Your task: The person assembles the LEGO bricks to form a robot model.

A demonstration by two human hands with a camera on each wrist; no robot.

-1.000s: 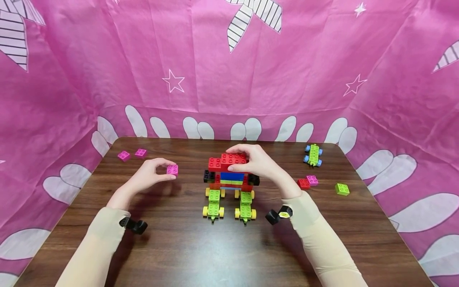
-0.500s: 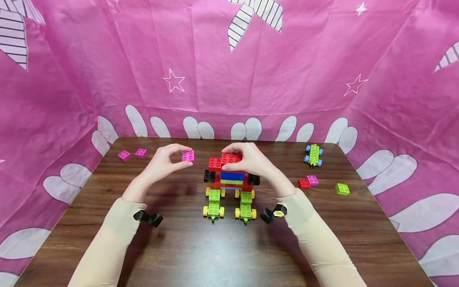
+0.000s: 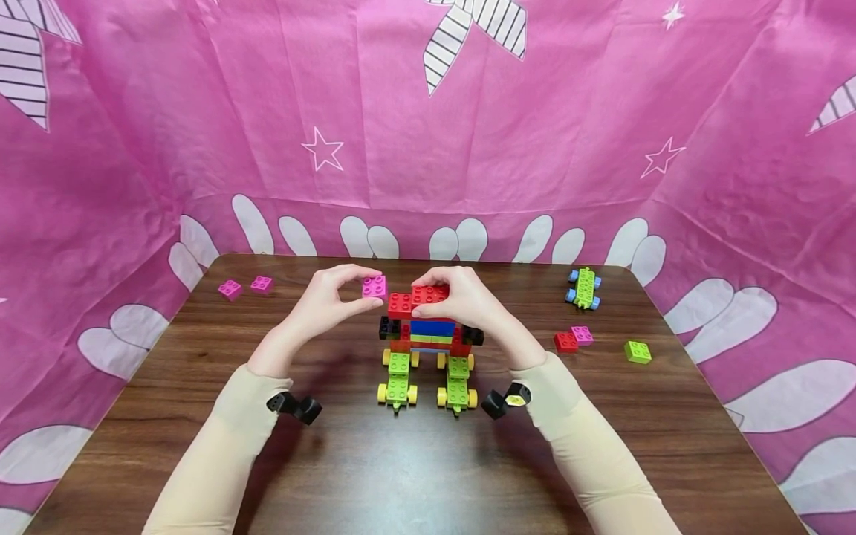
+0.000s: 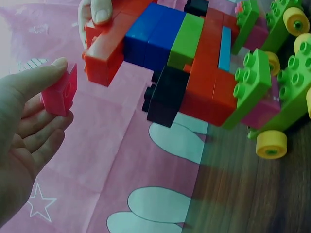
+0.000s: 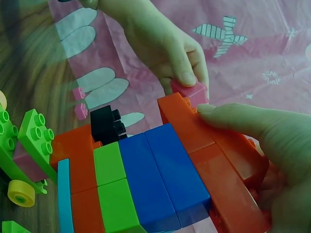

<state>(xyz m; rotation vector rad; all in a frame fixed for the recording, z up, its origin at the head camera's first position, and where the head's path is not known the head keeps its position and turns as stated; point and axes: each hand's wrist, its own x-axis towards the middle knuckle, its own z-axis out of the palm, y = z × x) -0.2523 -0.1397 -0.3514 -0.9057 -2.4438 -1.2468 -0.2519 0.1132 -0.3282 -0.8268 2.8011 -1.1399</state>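
Observation:
My left hand [image 3: 329, 299] pinches a pink toy brick [image 3: 374, 287] between thumb and fingers. It is just left of the brick figure's top, and the left wrist view shows a gap between them. My right hand [image 3: 461, 297] grips the red bricks [image 3: 428, 294] at the top of the figure. Below them come blue bricks [image 5: 160, 170], a lime layer [image 5: 114, 194] and a black brick [image 4: 167, 96] jutting out at each side. The figure stands upright on two lime wheeled bases [image 3: 398, 386] with yellow wheels. My right fingers hide part of the red top.
Two pink bricks [image 3: 230, 290] lie at the back left of the wooden table [image 3: 374, 475]. At the right are a red brick [image 3: 565, 342], a pink brick [image 3: 582, 336], a lime brick [image 3: 638, 352] and a lime base with blue wheels [image 3: 585, 288]. Pink cloth [image 3: 468, 171] surrounds the table.
My left hand has carried the pink brick rightward and up, close to the red top of the figure. My right hand has shifted slightly left along the red bricks. The figure has stayed in place.

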